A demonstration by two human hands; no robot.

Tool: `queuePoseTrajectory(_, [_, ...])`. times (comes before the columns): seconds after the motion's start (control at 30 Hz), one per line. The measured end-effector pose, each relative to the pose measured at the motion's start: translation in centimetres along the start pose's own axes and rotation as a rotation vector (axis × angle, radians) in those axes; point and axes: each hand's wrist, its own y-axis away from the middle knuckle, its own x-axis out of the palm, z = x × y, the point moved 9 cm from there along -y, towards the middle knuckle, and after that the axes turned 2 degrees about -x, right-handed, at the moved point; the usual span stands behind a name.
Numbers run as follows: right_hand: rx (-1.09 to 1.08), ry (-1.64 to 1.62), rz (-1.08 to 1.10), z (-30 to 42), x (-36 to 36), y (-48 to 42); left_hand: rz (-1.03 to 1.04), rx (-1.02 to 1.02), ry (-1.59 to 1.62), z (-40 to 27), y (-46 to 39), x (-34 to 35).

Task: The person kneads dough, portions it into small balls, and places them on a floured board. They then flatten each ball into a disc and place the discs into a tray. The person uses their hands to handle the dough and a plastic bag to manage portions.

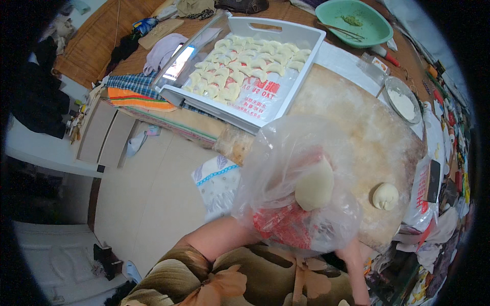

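Observation:
A clear plastic bag (268, 164) with red print bulges out before me, over the near edge of a floured board (344, 103). Inside or behind its film shows a smooth oval lump of pale dough (316, 185). My left forearm (226, 235) runs into the bag's lower left side, and the film and red print hide my left hand. At the lower right my right forearm (352, 260) ends behind the bag, which covers my right hand. What the fingers grip cannot be made out. A round dough ball (385, 196) rests on the board to the right.
Beyond the bag, a white drawer-like tray (302, 72) holds rows of dumplings (249, 57) on printed plastic. A green basin (354, 23) with chopsticks stands at the back right, near a bowl of flour (402, 101). A dark phone (433, 181) lies at the right edge.

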Motion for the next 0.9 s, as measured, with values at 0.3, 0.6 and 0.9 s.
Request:
queuePoseTrajectory(0.3, [-0.160,-0.055,0.096,3.2,4.0,0.1,-0.037,-0.019,-0.013,0.8,0.2,2.2])
queuePoseTrajectory(0.6, [-0.428,-0.223,-0.014,7.6,5.9,-3.7,-0.390,-0.176,0.615,1.1,2.0,-2.3])
queuePoseTrajectory(0.9, [-0.328,-0.679,0.098,7.5,4.6,-1.1,-0.533,-0.121,0.374,-2.4,2.3,-3.6])
